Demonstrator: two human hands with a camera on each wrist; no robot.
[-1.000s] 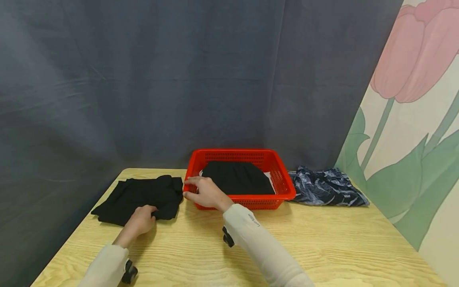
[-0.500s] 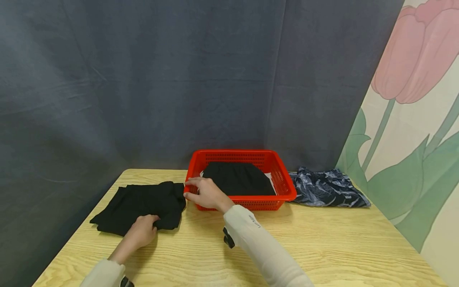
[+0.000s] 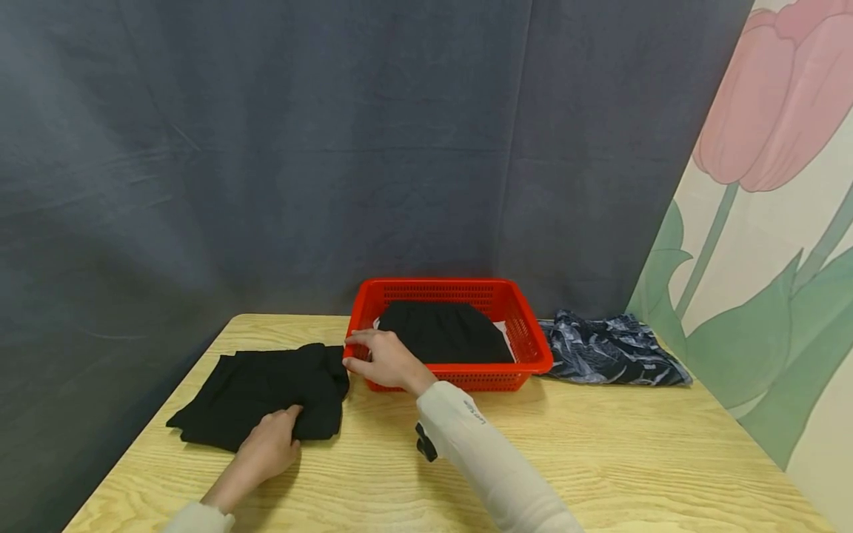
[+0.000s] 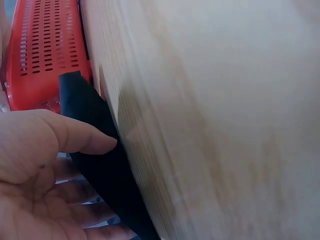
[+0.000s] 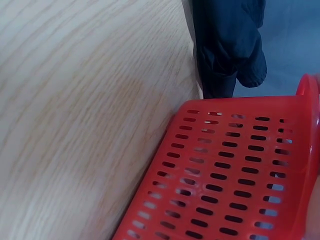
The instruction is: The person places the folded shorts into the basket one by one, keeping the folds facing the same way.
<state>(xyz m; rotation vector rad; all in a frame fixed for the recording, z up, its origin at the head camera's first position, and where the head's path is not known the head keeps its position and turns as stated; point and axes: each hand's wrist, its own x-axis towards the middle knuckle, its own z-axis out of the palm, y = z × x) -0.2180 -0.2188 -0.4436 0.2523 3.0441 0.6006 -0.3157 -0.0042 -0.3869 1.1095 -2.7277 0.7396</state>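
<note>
Your left hand point(image 3: 269, 443) has drawn the black cloth point(image 3: 266, 385) lower in the frame since a second ago; its thumb and fingers pinch the cloth's near edge, on the surface point(image 3: 600, 451) at lower left; your right hand point(image 3: 386, 360) touches the left rim of the red basket point(image 3: 486, 368) at centre, thumb and forefinger apart, though you cannot tell whether they grip; patterned fabric point(image 3: 606, 348) lies right of centre.
</note>
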